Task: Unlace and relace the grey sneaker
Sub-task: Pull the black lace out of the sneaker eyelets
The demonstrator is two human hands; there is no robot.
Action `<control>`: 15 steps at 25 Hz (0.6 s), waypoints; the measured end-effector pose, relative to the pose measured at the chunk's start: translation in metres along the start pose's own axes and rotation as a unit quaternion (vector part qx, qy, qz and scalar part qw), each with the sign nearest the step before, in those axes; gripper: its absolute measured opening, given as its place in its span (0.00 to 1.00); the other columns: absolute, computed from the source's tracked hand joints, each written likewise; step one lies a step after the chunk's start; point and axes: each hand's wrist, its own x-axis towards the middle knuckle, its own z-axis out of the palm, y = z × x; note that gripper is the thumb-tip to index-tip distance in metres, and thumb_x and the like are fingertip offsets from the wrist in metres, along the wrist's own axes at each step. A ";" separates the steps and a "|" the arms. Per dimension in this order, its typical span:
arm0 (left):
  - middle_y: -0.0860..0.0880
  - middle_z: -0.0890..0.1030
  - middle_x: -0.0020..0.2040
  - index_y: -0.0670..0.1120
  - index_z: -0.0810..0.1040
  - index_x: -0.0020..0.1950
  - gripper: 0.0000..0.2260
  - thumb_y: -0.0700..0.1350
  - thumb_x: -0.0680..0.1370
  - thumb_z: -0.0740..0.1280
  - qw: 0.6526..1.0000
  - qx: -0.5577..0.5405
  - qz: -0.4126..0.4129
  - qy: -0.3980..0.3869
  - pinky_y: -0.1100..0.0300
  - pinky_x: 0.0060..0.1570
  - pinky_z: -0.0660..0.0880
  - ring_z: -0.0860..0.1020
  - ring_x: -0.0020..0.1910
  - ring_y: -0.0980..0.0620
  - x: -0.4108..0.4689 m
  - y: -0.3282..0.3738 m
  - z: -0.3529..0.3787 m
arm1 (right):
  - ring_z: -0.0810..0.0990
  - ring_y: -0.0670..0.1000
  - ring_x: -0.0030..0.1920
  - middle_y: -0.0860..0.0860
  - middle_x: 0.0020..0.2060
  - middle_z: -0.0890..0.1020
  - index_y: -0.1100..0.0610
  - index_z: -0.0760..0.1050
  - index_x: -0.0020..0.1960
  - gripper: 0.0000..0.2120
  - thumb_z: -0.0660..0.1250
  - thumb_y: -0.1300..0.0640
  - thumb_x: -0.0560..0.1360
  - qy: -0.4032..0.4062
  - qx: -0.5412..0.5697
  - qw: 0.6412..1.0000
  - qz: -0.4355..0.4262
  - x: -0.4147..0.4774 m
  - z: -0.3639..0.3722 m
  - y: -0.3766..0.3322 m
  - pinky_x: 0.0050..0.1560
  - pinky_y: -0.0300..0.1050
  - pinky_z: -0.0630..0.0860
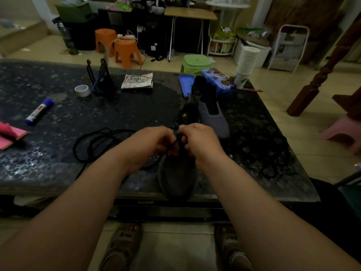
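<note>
A dark grey sneaker (176, 178) lies on the dark table (58, 153) with its toe at the near edge, pointing toward me. My left hand (154, 141) and my right hand (197, 141) meet over its lacing area, and each pinches a piece of the black lace (176, 141). Loose black lace (93, 143) coils on the table to the left of the shoe. A second, lighter grey sneaker (213, 116) without a lace lies just behind, to the right. The eyelets under my fingers are hidden.
On the table lie a glue stick (39, 111), a tape roll (82, 90), a black stand (101, 79), a patterned booklet (137, 81), a blue pencil case (218, 80), a stack of paper cups (246, 65), pink paper (9, 133) and another black cord (273, 153). Stools stand beyond.
</note>
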 end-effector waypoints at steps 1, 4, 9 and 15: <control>0.43 0.85 0.44 0.42 0.81 0.48 0.16 0.51 0.84 0.60 0.998 -0.055 -0.026 0.021 0.50 0.53 0.75 0.82 0.42 0.46 0.003 -0.003 -0.001 | 0.75 0.47 0.29 0.50 0.31 0.78 0.57 0.79 0.42 0.10 0.68 0.54 0.81 -0.003 -0.080 0.995 -0.056 -0.003 0.002 0.002 0.28 0.41 0.72; 0.45 0.83 0.41 0.45 0.84 0.47 0.17 0.56 0.84 0.63 0.997 -0.060 -0.054 0.013 0.54 0.45 0.72 0.78 0.39 0.49 0.010 -0.004 -0.002 | 0.82 0.52 0.42 0.51 0.40 0.83 0.53 0.80 0.44 0.07 0.68 0.52 0.79 -0.096 -0.309 0.919 -0.226 -0.027 0.006 0.017 0.42 0.49 0.79; 0.44 0.82 0.40 0.44 0.79 0.36 0.13 0.40 0.81 0.65 0.996 0.020 0.014 0.080 0.56 0.38 0.71 0.76 0.39 0.46 0.018 0.001 0.014 | 0.82 0.55 0.38 0.54 0.38 0.83 0.56 0.80 0.41 0.13 0.64 0.50 0.80 -0.141 -0.357 0.906 -0.178 -0.036 -0.002 0.022 0.36 0.49 0.76; 0.49 0.74 0.29 0.47 0.67 0.34 0.14 0.40 0.80 0.56 0.905 -0.398 0.084 0.120 0.54 0.43 0.81 0.75 0.31 0.48 0.016 0.020 0.000 | 0.79 0.51 0.27 0.55 0.34 0.84 0.58 0.79 0.48 0.11 0.59 0.58 0.82 -0.067 -0.162 0.984 0.044 -0.017 -0.021 0.006 0.25 0.38 0.71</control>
